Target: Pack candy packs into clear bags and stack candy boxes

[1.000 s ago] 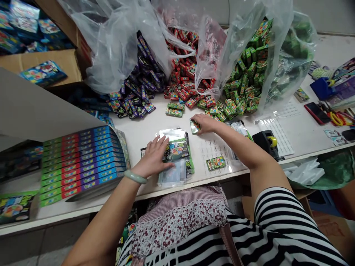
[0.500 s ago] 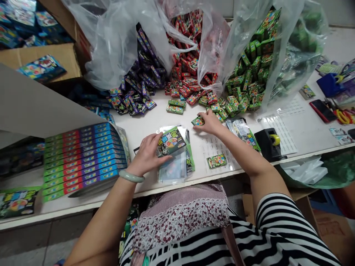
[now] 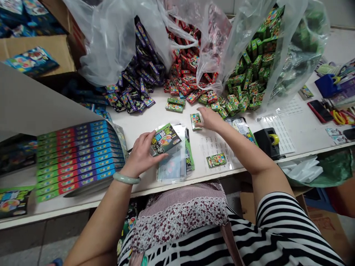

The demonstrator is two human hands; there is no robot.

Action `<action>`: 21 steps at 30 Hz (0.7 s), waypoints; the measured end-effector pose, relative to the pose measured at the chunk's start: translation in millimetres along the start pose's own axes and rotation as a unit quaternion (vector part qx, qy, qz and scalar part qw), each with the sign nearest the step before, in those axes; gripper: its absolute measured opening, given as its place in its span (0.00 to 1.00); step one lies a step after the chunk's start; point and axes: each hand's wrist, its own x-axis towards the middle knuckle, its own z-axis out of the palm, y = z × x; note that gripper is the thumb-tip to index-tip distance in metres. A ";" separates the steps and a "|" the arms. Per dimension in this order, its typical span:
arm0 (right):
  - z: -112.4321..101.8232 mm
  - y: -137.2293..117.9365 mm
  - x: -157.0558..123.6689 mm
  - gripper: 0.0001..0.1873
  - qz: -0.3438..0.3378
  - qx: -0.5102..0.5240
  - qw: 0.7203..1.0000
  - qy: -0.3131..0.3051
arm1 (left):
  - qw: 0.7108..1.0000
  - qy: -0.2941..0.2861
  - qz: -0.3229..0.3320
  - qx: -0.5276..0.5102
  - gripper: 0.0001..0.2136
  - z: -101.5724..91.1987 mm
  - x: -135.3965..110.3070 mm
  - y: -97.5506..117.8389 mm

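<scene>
My left hand (image 3: 142, 153) closes over the left end of a flat black-and-green printed packet (image 3: 166, 139), its thumb along the lower edge. Under that packet lies a stack of clear plastic sleeves (image 3: 172, 168) with another green-edged packet partly showing. To the right, a small green box (image 3: 195, 121) rests on the white table. My right hand (image 3: 210, 119) is beside it, fingers apart, with the thumb at the box's right edge. Another small green box (image 3: 216, 160) lies on a sheet of round clear stickers (image 3: 212, 144) nearer to me.
Plastic bags of purple boxes (image 3: 142, 79), red boxes (image 3: 188, 62) and green boxes (image 3: 253, 59) line the back. A display of coloured packs (image 3: 80, 155) stands left. A tape dispenser (image 3: 267, 142), phone (image 3: 320, 111) and scissors (image 3: 338, 117) lie right.
The small green box has turned from lying crosswise to pointing toward me, and my right hand's fingers have spread. My left hand still has the packet, shifted slightly left in view.
</scene>
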 end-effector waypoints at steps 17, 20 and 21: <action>-22.7 -39.2 -75.2 0.36 -0.289 0.038 0.943 0.160 | 0.996 0.004 0.091 0.021 0.44 -4.9 2.9 9.8; -22.8 -37.8 -75.6 0.34 -0.336 0.031 0.934 0.117 | 0.994 0.001 0.101 0.030 0.43 -5.9 -0.9 10.0; -23.1 -36.5 -75.6 0.34 -0.350 0.034 0.930 0.107 | 0.994 0.000 0.104 0.030 0.43 -6.2 -2.8 10.1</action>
